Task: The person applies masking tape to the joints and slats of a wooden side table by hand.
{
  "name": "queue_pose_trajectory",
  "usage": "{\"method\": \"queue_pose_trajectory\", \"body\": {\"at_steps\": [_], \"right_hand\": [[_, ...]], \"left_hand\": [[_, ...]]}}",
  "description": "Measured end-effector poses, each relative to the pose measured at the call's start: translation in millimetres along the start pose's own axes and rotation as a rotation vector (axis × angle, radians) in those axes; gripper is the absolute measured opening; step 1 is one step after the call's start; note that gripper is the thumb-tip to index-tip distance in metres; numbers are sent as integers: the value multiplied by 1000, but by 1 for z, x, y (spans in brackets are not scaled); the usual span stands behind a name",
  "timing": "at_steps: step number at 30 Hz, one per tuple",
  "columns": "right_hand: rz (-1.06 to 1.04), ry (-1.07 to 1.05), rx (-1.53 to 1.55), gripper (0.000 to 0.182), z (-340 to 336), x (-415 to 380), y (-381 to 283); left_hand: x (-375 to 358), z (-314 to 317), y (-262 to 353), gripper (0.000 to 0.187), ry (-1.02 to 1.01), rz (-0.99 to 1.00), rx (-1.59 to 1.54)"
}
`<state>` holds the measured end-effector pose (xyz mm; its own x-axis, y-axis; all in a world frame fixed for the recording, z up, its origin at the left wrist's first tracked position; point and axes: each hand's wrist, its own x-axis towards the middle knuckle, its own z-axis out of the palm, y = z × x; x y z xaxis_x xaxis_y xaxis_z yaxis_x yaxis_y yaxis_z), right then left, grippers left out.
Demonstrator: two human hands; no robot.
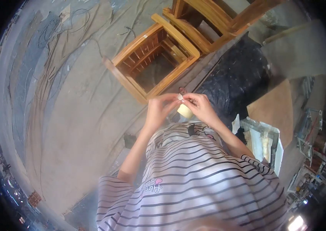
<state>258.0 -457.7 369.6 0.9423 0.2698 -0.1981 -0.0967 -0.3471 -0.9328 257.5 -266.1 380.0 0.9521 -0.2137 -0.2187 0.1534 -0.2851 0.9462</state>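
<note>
In front of my striped shirt, my left hand (158, 109) and my right hand (202, 108) meet fingertip to fingertip. Between them is a small white scrap (180, 97), pinched from both sides by thumbs and forefingers. Just under my right fingers shows a pale yellow, rounded thing (185, 111) that looks like a roll of tape, partly covered by the hand. Beyond my fingertips stands a wooden chair frame (167, 82) with a slatted side; its near corner comes close to my left hand.
A second wooden frame (205, 42) adjoins the first at the upper right. Black sheeting (234, 77) lies right of my hands, with a brown board (272, 106) and a box of scraps (276, 148) nearby. Crumpled cloth and a cable (95, 42) lie on the floor at left.
</note>
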Motion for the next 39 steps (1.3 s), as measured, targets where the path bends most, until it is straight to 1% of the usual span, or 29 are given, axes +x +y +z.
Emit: {"method": "queue_pose_trajectory", "body": {"at_steps": [2,3,6,7,10,13,16,19,22,25,28,31,34,37,39], "right_hand": [[-34,-2,-30,20,-21,14,9],[-21,-2,-94,20,-31,20,9],[-35,-18,-87,19,-57,38,23],[-23,-57,-93,19,-66,45,25],[-32,-60,-162,18,-86,63,38],[-23,-79,-175,18,-98,80,52],[-42,-59,-199,17,-105,92,69],[-16,-56,-210,15,-110,101,77],[34,-71,-216,15,-116,108,83],[130,-131,-216,15,-124,113,88],[162,-185,-186,16,-133,118,86],[155,-252,-176,17,-142,121,88],[205,-310,-150,18,-147,122,89],[235,-361,-96,20,-150,120,96],[205,-370,-111,21,-153,119,99]], "left_hand": [[25,15,-4,29,-19,-14,-14],[37,22,-5,29,-14,-10,-33],[71,40,-13,25,-40,-41,-110],[81,45,-16,23,-55,-60,-139],[106,59,-18,21,-78,-66,-113],[128,67,-12,21,-94,-29,-31],[145,84,-25,22,-24,60,97],[158,93,-25,22,-7,174,300],[167,103,-33,25,72,312,318],[172,105,-30,25,18,351,418],[178,108,-35,25,11,452,438],[184,104,-30,26,-57,527,481],[188,102,-28,25,-103,582,499],[187,99,-29,27,-200,492,453],[184,99,-27,24,-126,420,370]]}}
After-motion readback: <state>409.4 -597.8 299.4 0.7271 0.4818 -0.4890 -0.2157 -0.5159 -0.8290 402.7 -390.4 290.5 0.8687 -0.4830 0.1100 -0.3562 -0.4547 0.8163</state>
